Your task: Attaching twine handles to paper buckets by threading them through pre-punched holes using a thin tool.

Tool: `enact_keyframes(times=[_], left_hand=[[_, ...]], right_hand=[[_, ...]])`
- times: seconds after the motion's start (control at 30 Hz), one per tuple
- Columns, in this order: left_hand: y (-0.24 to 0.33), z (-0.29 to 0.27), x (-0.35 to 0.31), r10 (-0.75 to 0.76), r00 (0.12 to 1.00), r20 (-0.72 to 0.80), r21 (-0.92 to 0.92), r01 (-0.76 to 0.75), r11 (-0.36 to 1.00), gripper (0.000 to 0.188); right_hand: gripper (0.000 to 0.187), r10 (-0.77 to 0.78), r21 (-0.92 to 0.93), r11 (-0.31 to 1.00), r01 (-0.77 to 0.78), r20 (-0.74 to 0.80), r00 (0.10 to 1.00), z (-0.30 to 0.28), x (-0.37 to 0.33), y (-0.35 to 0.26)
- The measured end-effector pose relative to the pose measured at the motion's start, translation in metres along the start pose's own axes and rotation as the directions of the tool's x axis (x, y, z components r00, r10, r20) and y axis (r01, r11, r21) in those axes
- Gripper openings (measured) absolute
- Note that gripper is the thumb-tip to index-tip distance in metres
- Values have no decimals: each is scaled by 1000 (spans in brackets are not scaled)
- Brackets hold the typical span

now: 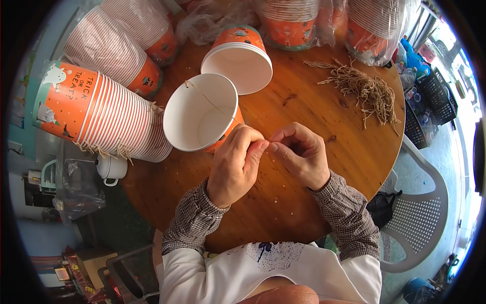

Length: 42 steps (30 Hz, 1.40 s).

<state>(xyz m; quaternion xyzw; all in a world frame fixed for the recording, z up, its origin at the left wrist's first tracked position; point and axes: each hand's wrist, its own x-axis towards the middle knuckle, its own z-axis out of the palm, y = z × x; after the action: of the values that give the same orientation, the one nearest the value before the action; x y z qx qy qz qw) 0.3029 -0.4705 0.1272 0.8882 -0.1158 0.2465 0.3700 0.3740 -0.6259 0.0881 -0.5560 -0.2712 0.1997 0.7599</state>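
A white-lined orange paper bucket (200,109) lies tilted on the table, its mouth facing me. Thin twine (203,95) loops over its left rim, crosses the mouth and runs out on the right to my left hand (234,164), which is closed on it. Just to the right, my right hand (302,156) is closed in a pinch, thumb against forefinger. Its fingertips meet those of the left, and what they hold is too small to make out. Behind this bucket, other white-lined orange buckets (243,63) are nested together, mouth toward me.
A long nested stack of orange buckets (104,109) lies at left, with twine handles hanging from it. Plastic-wrapped stacks (291,30) line the far edge. A tangle of loose twine (372,91) rests at right on the round wooden table (324,213). A grey chair (420,218) stands beyond the table edge.
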Motion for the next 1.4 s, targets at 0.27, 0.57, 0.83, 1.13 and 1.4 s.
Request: enact_keyframes(times=[0.27, 0.57, 0.83, 1.13, 1.4], left_hand=[[1, -9, -17, -8, 1000, -10, 67, 9, 998, 7], [-22, -64, -40, 54, 998, -42, 582, -20, 813, 50], [-25, -60, -35, -99, 994, -54, 319, 111, 941, 23], [4, -57, -24, -156, 987, -24, 123, 158, 980, 28], [12, -53, -20, -141, 990, 30, 134, 136, 982, 31]], right_hand=[[7, 90, -38, 996, -86, 125, 988, 3, 0, 4], [8, 210, 125, 967, -220, 93, 973, 12, 0, 10], [4, -11, -18, 1000, 11, -12, 1000, 39, -7, 21], [5, -116, -37, 993, 113, -65, 991, 55, -6, 9], [6, -111, -90, 991, 104, -76, 991, 50, -7, 8]])
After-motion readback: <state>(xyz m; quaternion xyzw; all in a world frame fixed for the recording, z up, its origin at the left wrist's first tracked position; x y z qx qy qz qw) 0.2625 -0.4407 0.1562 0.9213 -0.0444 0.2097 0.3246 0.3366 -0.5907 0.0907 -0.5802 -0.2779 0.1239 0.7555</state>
